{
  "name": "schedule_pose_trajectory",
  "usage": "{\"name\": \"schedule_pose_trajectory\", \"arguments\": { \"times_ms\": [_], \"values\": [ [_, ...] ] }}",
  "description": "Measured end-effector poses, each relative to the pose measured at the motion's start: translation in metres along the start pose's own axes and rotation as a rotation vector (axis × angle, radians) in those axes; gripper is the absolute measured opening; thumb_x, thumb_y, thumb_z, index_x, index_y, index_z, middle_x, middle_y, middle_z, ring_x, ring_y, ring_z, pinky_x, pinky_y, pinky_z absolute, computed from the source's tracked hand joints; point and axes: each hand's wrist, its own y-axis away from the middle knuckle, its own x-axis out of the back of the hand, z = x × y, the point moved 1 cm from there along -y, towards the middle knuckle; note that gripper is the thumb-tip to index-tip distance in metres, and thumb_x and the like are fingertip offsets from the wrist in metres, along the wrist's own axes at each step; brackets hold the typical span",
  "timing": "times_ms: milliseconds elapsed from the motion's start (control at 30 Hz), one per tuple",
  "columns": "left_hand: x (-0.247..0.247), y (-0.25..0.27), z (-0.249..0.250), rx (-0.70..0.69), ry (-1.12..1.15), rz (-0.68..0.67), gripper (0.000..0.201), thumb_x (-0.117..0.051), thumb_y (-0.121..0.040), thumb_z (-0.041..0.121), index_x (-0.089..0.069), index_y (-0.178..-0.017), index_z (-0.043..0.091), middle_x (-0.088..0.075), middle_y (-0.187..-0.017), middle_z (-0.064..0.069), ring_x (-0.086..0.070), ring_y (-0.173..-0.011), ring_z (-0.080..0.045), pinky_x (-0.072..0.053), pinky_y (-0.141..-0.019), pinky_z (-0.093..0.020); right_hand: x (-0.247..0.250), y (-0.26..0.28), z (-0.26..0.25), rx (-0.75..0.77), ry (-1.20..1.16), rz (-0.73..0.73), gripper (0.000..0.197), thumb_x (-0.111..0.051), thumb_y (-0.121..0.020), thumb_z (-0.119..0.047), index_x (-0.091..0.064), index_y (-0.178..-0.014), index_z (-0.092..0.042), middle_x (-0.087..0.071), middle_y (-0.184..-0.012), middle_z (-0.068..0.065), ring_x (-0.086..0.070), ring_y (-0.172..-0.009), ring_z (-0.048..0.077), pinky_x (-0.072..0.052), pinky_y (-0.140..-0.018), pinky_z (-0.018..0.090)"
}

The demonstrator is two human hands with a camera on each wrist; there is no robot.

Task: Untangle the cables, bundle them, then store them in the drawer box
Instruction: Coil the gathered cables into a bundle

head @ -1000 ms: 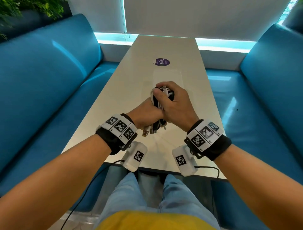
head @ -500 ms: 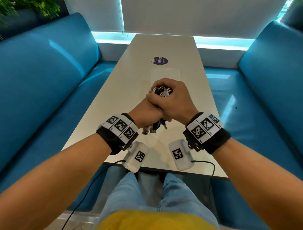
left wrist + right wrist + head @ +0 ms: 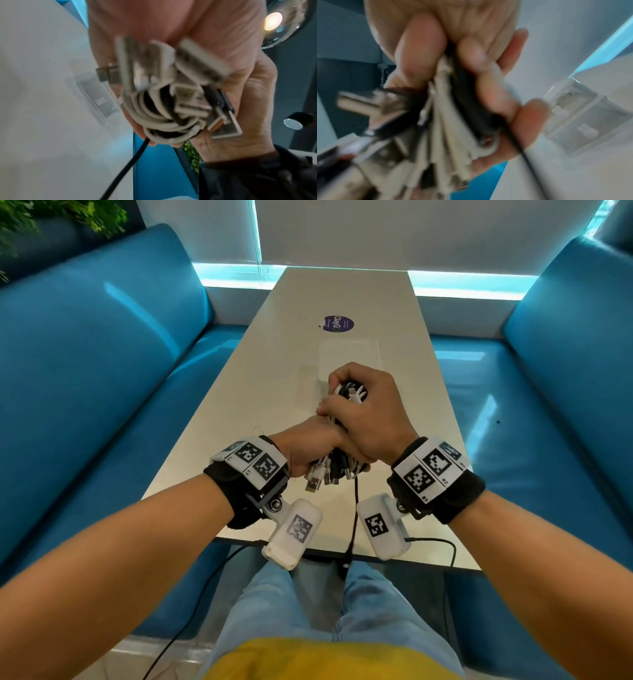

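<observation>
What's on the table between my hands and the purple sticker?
The clear drawer box, seen in the head view, sits between the hands' cable bundle and the purple sticker.

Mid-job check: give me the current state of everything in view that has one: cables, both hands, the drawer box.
Cable bundle: coiled together, held above the table, plugs sticking out toward the person.
Black cable: one strand hangs loose from the bundle, down past the table edge.
Left hand: grips the bundle's lower part.
Right hand: grips the bundle's upper part.
Drawer box: clear, on the table beyond the hands; open or closed cannot be told.
</observation>
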Motion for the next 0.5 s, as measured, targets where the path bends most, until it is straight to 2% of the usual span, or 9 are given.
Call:
{"name": "schedule_pose_trajectory", "arguments": {
  "times_ms": [67, 133, 200, 233, 300, 367, 400, 433, 500],
  "values": [
    [0.000, -0.001, -0.001, 0.005, -0.012, 0.025, 0.030, -0.069, -0.062, -0.005, -0.061, -0.091, -0.003, -0.064, -0.083, -0.026, -0.063, -0.079, -0.039, -0.050, -0.083, -0.057, -0.001, 0.000, 0.002, 0.005, 0.016, -0.001, 0.012, -0.067, -0.079, -0.006, -0.059, -0.077, -0.015, -0.060, -0.071, -0.008, -0.059, -0.067, 0.007, -0.049, -0.065, 0.020],
    [-0.003, 0.001, -0.003, 0.001, -0.018, 0.050, 0.020, -0.066, -0.071, -0.010, -0.060, -0.087, -0.001, -0.063, -0.077, -0.023, -0.063, -0.077, -0.040, -0.046, -0.089, -0.061, -0.002, 0.000, 0.003, 0.000, 0.054, -0.047, 0.008, -0.065, -0.086, -0.020, -0.061, -0.080, -0.016, -0.065, -0.075, -0.002, -0.065, -0.074, 0.014, -0.054, -0.070, 0.030],
    [-0.003, 0.000, -0.007, -0.016, 0.028, 0.084, 0.016, -0.057, -0.078, -0.015, -0.059, -0.080, 0.001, -0.062, -0.062, -0.012, -0.063, -0.065, -0.030, -0.051, -0.085, -0.056, 0.000, -0.001, 0.001, -0.017, 0.079, -0.115, 0.015, -0.059, -0.092, -0.032, -0.062, -0.088, -0.018, -0.065, -0.082, -0.003, -0.064, -0.078, 0.011, -0.053, -0.073, 0.029],
    [-0.002, -0.001, -0.009, -0.020, 0.090, 0.111, 0.017, -0.055, -0.080, -0.015, -0.058, -0.077, 0.001, -0.060, -0.058, -0.009, -0.061, -0.061, -0.026, -0.055, -0.080, -0.051, 0.001, 0.000, 0.000, -0.053, 0.051, -0.143, 0.019, -0.054, -0.095, -0.036, -0.061, -0.100, -0.019, -0.064, -0.089, -0.006, -0.062, -0.083, 0.005, -0.052, -0.074, 0.023],
    [0.008, -0.005, -0.015, 0.000, 0.294, 0.152, 0.018, -0.053, -0.081, -0.011, -0.058, -0.072, 0.004, -0.057, -0.058, -0.007, -0.059, -0.058, -0.022, -0.058, -0.067, -0.039, 0.004, 0.002, 0.001, -0.168, -0.063, -0.174, 0.033, -0.036, -0.101, -0.041, -0.046, -0.129, -0.024, -0.056, -0.109, -0.008, -0.056, -0.099, -0.002, -0.048, -0.084, 0.018],
    [0.022, -0.008, -0.018, -0.006, 0.532, 0.157, 0.015, -0.056, -0.074, -0.004, -0.059, -0.067, 0.009, -0.054, -0.062, -0.006, -0.058, -0.057, -0.020, -0.056, -0.064, -0.033, 0.006, 0.007, 0.011, -0.276, -0.074, -0.186, 0.042, -0.024, -0.102, -0.046, -0.033, -0.140, -0.029, -0.053, -0.125, -0.001, -0.055, -0.111, 0.008, -0.045, -0.099, 0.029],
    [0.029, -0.010, -0.020, -0.032, 0.632, 0.172, 0.013, -0.057, -0.070, -0.001, -0.059, -0.066, 0.011, -0.053, -0.064, -0.006, -0.058, -0.058, -0.020, -0.055, -0.065, -0.032, 0.006, 0.011, 0.017, -0.346, -0.071, -0.218, 0.044, -0.024, -0.102, -0.048, -0.031, -0.141, -0.029, -0.055, -0.125, 0.003, -0.057, -0.111, 0.015, -0.045, -0.102, 0.038],
    [0.035, -0.010, -0.020, -0.063, 0.710, 0.202, 0.012, -0.058, -0.069, 0.000, -0.059, -0.066, 0.012, -0.053, -0.065, -0.005, -0.057, -0.060, -0.020, -0.054, -0.066, -0.032, 0.004, 0.017, 0.023, -0.428, -0.095, -0.270, 0.045, -0.028, -0.101, -0.049, -0.030, -0.141, -0.029, -0.059, -0.121, 0.006, -0.061, -0.107, 0.019, -0.047, -0.101, 0.044],
    [0.042, -0.007, -0.019, -0.115, 0.799, 0.243, 0.014, -0.057, -0.073, 0.001, -0.061, -0.068, 0.013, -0.056, -0.069, -0.004, -0.058, -0.065, -0.019, -0.053, -0.066, -0.030, -0.005, 0.030, 0.029, -0.545, -0.158, -0.388, 0.047, -0.045, -0.099, -0.041, -0.031, -0.141, -0.026, -0.068, -0.107, 0.009, -0.068, -0.097, 0.023, -0.052, -0.095, 0.046]
  ]
}}
